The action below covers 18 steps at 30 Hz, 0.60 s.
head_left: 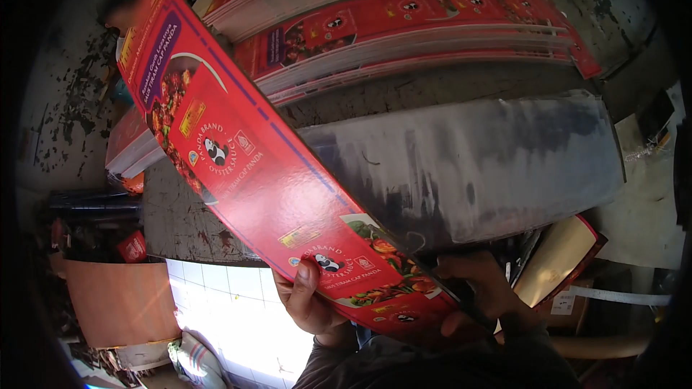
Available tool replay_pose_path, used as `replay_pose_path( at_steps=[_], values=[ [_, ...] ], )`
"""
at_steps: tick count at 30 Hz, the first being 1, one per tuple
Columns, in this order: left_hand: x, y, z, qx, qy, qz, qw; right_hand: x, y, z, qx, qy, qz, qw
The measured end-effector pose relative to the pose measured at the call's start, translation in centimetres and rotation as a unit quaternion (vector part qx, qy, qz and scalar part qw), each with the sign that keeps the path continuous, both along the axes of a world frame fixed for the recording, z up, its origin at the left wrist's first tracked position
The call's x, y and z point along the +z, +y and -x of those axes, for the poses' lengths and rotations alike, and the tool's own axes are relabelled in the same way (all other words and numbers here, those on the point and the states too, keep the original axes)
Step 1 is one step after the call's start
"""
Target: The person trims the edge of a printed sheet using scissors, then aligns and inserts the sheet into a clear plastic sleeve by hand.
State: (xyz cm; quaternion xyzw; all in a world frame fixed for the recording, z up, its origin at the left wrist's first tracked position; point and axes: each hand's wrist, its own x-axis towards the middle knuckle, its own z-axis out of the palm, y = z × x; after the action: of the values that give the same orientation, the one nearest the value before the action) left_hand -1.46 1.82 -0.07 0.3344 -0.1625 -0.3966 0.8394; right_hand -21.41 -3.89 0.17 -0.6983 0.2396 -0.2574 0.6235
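Note:
A long red printed cardboard strip [267, 180] with panda oyster sauce labels and food pictures is held up at a slant in front of me. My left hand [310, 301] grips its lower left edge, the thumb on the printed face and the other fingers behind. At the strip's lower right end, my right hand [497, 292] holds the edge in shadow, its fingers partly hidden. Behind the strip, a stack of clear plastic sleeves [468, 166] lies on the dark worn table [194, 209].
Stacks of similar red printed strips [404, 18] lie across the table's far side, with more at the left [137, 145]. An orange-brown rounded container [122, 302] stands on the floor at left. A cardboard box [566, 317] sits at lower right.

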Motion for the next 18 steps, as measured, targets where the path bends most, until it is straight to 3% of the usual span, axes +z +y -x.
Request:
replay_pose_path(
  at_steps=[15, 18],
  values=[
    [0.0, 0.2, 0.0, 0.026, 0.000, -0.006, 1.000, 0.3, 0.3, -0.2, -0.034, 0.029, 0.053, 0.998],
    [0.1, 0.3, 0.2, 0.019, -0.003, 0.007, 1.000, -0.2, 0.4, -0.3, -0.037, 0.017, -0.012, 0.999]
  ],
)
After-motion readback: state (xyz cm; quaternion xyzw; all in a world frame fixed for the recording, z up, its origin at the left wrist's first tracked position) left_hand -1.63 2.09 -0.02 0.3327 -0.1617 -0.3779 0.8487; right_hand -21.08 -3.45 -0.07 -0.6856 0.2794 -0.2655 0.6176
